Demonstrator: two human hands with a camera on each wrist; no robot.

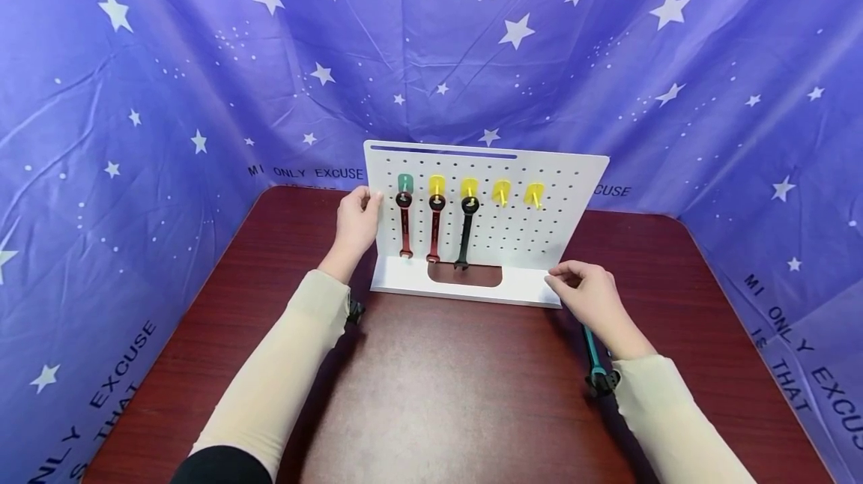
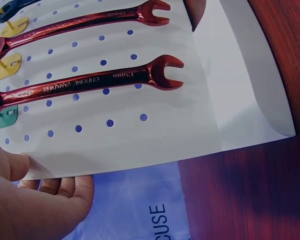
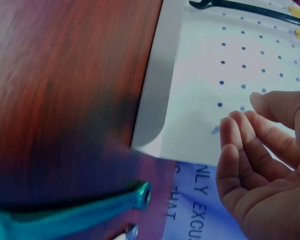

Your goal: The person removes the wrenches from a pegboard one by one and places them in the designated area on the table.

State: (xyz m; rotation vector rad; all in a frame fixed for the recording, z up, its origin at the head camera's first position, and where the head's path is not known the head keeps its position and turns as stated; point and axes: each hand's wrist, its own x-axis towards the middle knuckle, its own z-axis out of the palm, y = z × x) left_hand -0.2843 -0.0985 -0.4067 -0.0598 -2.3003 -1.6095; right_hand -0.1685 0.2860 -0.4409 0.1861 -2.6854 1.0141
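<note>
A white pegboard (image 1: 566,162) stands on the table. My left hand (image 1: 357,223) grips its left edge, thumb on the front and fingers behind in the left wrist view. Two red combination wrenches (image 1: 435,233) (image 2: 115,80) hang by their ring ends, one from a green hook (image 1: 404,181), the other from a yellow hook (image 1: 437,183). A black wrench (image 1: 466,237) hangs beside them. Near the board's lower right corner is my right hand (image 1: 592,297), fingers loosely bent, with a gap between thumb and fingertips and nothing in it (image 3: 265,165).
Two further yellow hooks (image 1: 501,192) on the board's right side carry no wrench. A teal wrench (image 1: 593,353) lies on the dark red table (image 1: 418,394) under my right wrist, with a shiny metal piece (image 3: 132,231) beside it. Blue star-printed cloth (image 1: 431,34) hangs behind.
</note>
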